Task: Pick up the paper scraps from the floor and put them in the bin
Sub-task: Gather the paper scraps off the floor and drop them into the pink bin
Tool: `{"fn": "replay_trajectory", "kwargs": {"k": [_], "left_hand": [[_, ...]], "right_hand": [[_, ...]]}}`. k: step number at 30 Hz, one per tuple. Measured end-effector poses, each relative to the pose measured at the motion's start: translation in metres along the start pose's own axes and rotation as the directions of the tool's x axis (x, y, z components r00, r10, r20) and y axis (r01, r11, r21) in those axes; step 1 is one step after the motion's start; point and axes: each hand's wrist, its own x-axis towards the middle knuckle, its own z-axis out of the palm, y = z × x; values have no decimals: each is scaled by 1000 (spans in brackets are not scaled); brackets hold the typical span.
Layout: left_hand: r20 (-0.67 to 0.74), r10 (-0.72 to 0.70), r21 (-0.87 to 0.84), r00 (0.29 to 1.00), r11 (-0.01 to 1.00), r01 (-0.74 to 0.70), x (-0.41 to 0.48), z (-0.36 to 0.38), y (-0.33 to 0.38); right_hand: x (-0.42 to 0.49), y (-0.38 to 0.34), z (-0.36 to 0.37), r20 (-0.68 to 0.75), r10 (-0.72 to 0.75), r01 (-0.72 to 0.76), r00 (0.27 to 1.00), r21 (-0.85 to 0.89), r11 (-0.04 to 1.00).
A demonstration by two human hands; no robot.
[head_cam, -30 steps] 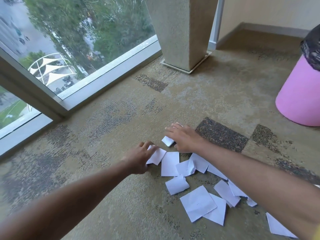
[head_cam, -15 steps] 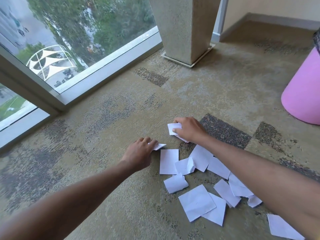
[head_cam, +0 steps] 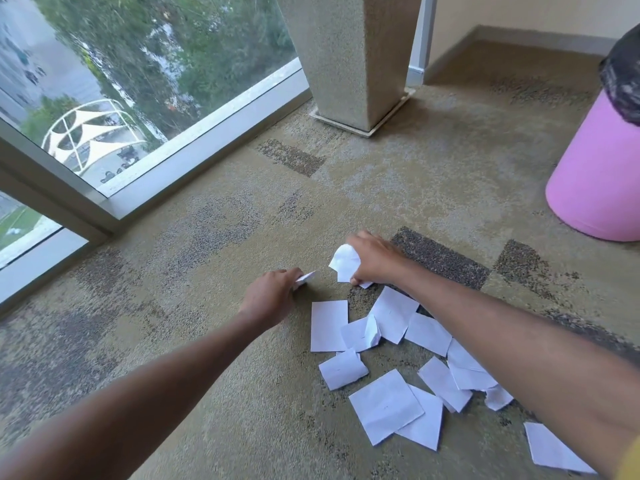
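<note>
Several white paper scraps (head_cam: 384, 405) lie scattered on the carpet between my arms and toward the lower right. My left hand (head_cam: 272, 296) is closed on one small scrap (head_cam: 306, 277) that sticks out past its fingers, just above the carpet. My right hand (head_cam: 375, 259) grips a crumpled bunch of scraps (head_cam: 344, 263), with its fingertips down at the far end of the pile. The pink bin (head_cam: 602, 174) with a black liner stands at the right edge, well beyond my right hand.
A beige textured pillar (head_cam: 356, 53) rises from the floor at the top centre. A floor-level window with a grey frame (head_cam: 194, 150) runs along the left side. A wall with a skirting board (head_cam: 519, 32) closes the far right corner.
Both hands have lifted scraps off the carpet. The right hand has bunched its paper into a crumpled wad, and the left hand has closed on its small scrap and drawn back a little.
</note>
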Motion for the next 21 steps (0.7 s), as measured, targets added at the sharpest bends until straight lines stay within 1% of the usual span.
{"fn": "replay_trajectory", "kwargs": {"k": [3, 6, 8, 9, 10, 12, 13, 14, 15, 16, 17, 19, 21], "left_hand": [[7, -42, -63, 999, 997, 43, 0, -3, -2], [46, -97, -125, 994, 987, 102, 4, -5, -7], [63, -162, -248, 985, 953, 172, 10, -8, -8], [56, -212, -342, 976, 914, 218, 13, -11, -7], [41, -276, -448, 960, 854, 264, 17, -14, -5], [34, -399, -637, 916, 698, 327, 25, -21, 4], [42, -435, -700, 899, 630, 337, 30, -25, 10], [61, -453, -758, 889, 558, 337, 36, -29, 18], [96, -454, -823, 886, 465, 328, 43, -34, 27], [141, -445, -882, 884, 349, 316, 50, -40, 40], [177, -433, -921, 884, 243, 303, 57, -47, 54], [211, -423, -956, 881, 99, 276, 68, -62, 87], [245, -395, -965, 885, -12, 262, 77, -79, 121]], "right_hand": [[-4, -1, -3, -17, 23, -22, 1000, 50, 999], [-10, -1, -3, -42, 31, -28, 999, 69, 997], [-12, 3, -7, -49, 31, -27, 998, 88, 996], [-13, 6, -11, -50, 43, -37, 998, 112, 993], [-14, 10, -16, -59, 59, -50, 996, 146, 988], [-15, 20, -29, -87, 106, -79, 991, 274, 959], [-16, 24, -36, -95, 145, -98, 985, 384, 918], [-18, 27, -44, -97, 185, -109, 978, 514, 851], [-21, 31, -53, -85, 229, -123, 970, 640, 758], [-24, 34, -62, -63, 264, -129, 962, 750, 649], [-27, 37, -72, -34, 286, -130, 958, 835, 535], [-35, 40, -92, 15, 299, -122, 954, 932, 343], [-45, 43, -114, 26, 310, -95, 950, 973, 210]]}}
